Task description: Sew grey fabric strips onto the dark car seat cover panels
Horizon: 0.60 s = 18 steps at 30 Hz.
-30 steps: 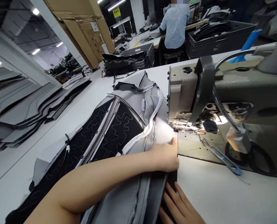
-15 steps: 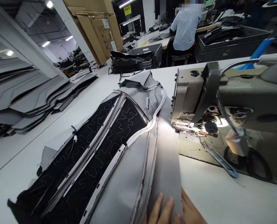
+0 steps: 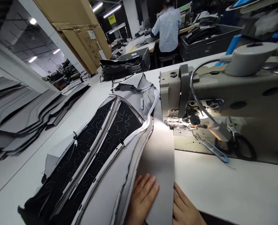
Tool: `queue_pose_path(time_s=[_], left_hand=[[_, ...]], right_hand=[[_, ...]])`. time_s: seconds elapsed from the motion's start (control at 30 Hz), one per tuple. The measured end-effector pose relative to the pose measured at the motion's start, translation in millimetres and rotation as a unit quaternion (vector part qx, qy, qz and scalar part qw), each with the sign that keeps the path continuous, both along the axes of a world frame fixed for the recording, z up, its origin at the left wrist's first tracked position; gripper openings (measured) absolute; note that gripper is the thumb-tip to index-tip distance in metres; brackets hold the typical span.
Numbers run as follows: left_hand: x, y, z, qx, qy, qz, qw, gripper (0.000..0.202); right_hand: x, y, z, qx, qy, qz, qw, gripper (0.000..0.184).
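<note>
A large sewn cover (image 3: 133, 128) of grey fabric and black quilted panels lies across the white table. My left hand (image 3: 143, 197) rests flat, fingers stretched out, on the cover's grey right-hand panel (image 3: 161, 156), beside a raised seam. Along that panel's right edge lies my right hand (image 3: 186, 206), its fingers extended against the edge and its lower part cut off by the frame. White piping (image 3: 141, 128) curves over the cover. The panel's far edge lies close to the lit needle area of the sewing machine (image 3: 176, 123).
Blue thread snips (image 3: 214, 150) and black-handled scissors (image 3: 243, 145) lie by the machine. Stacked grey panels (image 3: 31, 112) cover the left side. Farther back stand a cardboard box (image 3: 82, 40), a dark crate (image 3: 134, 61) and a seated person (image 3: 168, 29).
My left hand has come further into view and lies flat on the grey panel. The seam folds beside it have shifted left. The whole view has swung a little to the right.
</note>
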<state>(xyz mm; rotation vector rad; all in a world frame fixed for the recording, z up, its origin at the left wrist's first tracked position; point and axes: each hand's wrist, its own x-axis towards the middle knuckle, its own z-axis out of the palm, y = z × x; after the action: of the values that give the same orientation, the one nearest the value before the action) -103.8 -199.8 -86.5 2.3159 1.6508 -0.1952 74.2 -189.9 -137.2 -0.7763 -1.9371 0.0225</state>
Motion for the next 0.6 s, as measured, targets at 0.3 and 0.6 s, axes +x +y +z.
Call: queue_pose_path(time_s=[0.3,0.6], left_hand=[[-23,-6,-24.9,0.225,-0.015,-0.182,0.957,0.057],[8,25,-8.3,0.178,-0.037,-0.145,0.973,0.056]], right_hand=[[5,-7,-24.2,-0.019,-0.016,-0.01,1.0,0.04],[28,2,-47.4,-0.042,-0.086,-0.002,0.995,0.035]])
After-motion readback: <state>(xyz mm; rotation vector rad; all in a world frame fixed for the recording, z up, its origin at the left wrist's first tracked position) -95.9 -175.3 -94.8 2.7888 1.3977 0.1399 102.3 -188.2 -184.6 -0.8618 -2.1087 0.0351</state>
